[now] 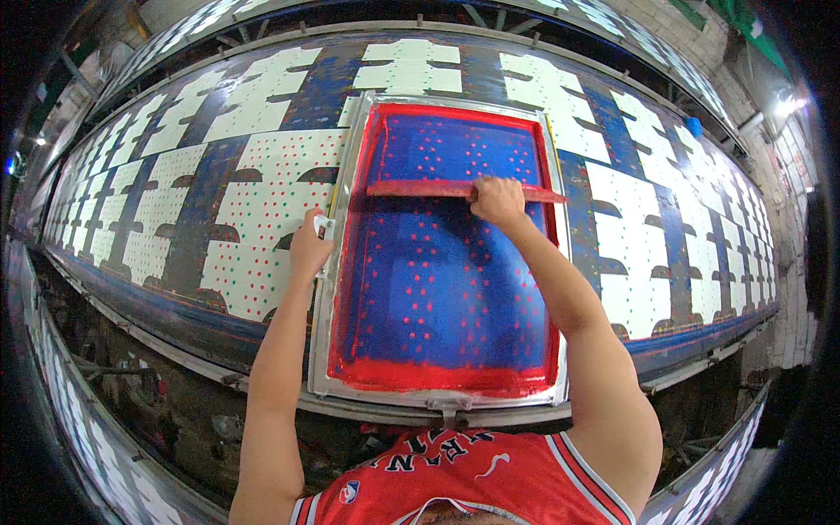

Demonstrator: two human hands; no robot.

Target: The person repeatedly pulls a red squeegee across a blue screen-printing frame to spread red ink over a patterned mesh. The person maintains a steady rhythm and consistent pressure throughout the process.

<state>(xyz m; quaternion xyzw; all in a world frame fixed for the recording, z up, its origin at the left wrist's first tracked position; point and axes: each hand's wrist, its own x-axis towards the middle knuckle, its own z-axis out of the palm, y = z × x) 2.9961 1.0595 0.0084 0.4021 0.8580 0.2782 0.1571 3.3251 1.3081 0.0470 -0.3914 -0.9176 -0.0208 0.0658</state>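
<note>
Right grip (498, 200) holds red squeegee (418, 188) across the blue screen (446, 302)

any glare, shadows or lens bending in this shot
Head view: fisheye bending curves the long table toward the rim, and the corners go black; head view: a light at upper right flares nearly white; head view: a dark shadow lies on the blue screen just below the right hand.
</note>
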